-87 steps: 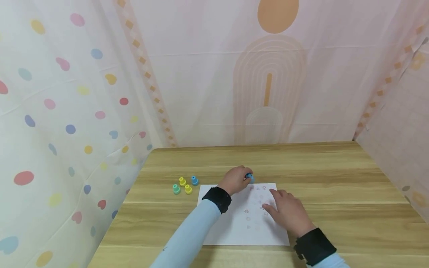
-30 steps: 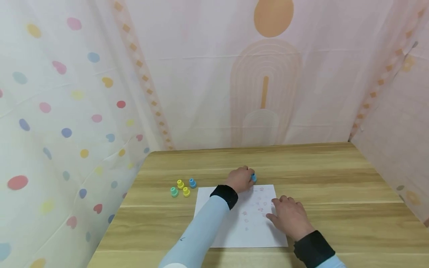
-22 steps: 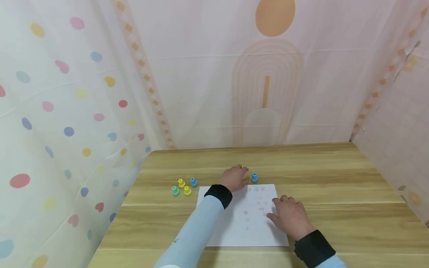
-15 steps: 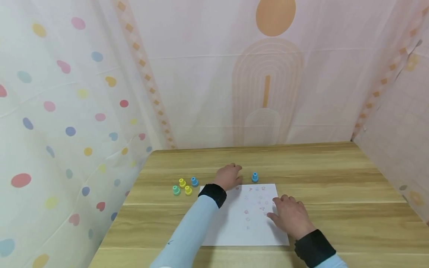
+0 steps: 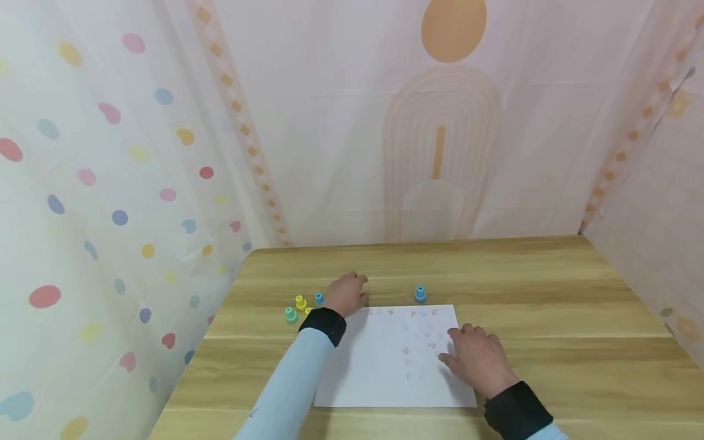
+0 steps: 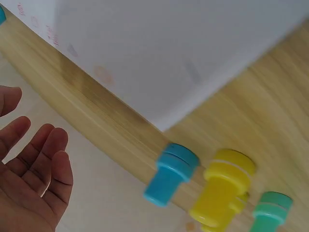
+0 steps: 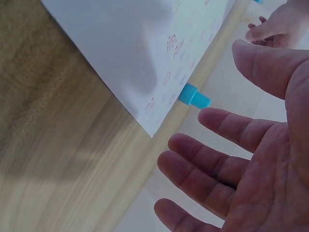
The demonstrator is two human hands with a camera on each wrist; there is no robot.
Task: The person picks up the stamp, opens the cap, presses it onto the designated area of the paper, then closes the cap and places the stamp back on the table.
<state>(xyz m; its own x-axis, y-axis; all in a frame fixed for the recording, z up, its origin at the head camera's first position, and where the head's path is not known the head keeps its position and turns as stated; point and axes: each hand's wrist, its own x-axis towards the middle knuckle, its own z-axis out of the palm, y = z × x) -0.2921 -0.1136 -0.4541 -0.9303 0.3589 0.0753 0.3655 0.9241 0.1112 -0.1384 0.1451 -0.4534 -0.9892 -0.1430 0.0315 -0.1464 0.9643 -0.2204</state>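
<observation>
While the left hand (image 5: 346, 293) hovers with loose, spread fingers holding nothing, it sits just beside a small cluster of stamps at the paper's far left corner. Nearest its fingers is a blue stamp (image 6: 171, 173), standing upright on its broad base with its long axis vertical and its narrow handle pointing up; in the head view the hand partly hides it. Right next to it stand two yellow stamps (image 5: 300, 302) and a green stamp (image 5: 290, 315), upright as well. A second blue stamp (image 5: 420, 294) stands alone, upright, just beyond the far edge of the white paper (image 5: 379, 373), well apart from the cluster. The right hand (image 5: 477, 360) lies flat on the paper's right side, fingers straight and slightly apart, pressing the sheet to the wooden table (image 5: 550, 293). Faint pink stamp marks dot the sheet's far half.
</observation>
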